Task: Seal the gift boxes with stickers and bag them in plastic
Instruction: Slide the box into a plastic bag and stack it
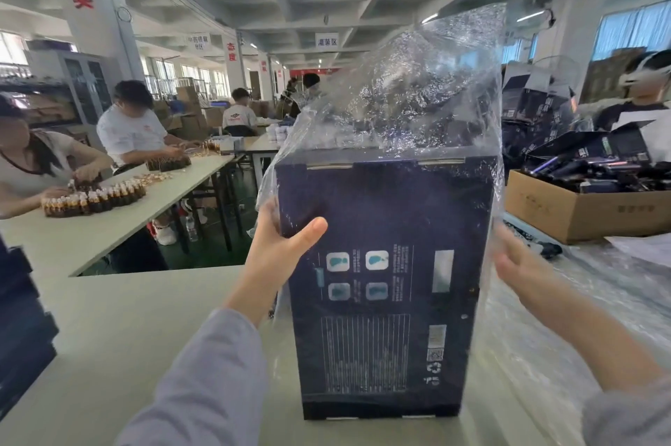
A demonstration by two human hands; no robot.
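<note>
On table (127, 318), upright navy gift box (385, 228), apparently inside crinkled plastic bag (428, 90)

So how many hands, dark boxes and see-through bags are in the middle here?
Hands: 2, the left hand and the right hand
Dark gift box: 1
Clear plastic bag: 1
Total: 4

Gift box (385, 286): dark navy carton, standing upright on end near the worktop's (127, 318) near edge, right of centre. Printed face towards the viewer: four pale teal icons, a ruled white table, QR code, recycling mark.
Plastic bag (417, 97): clear, crinkled film sleeved round the box, surplus rising crumpled above its top.
</note>
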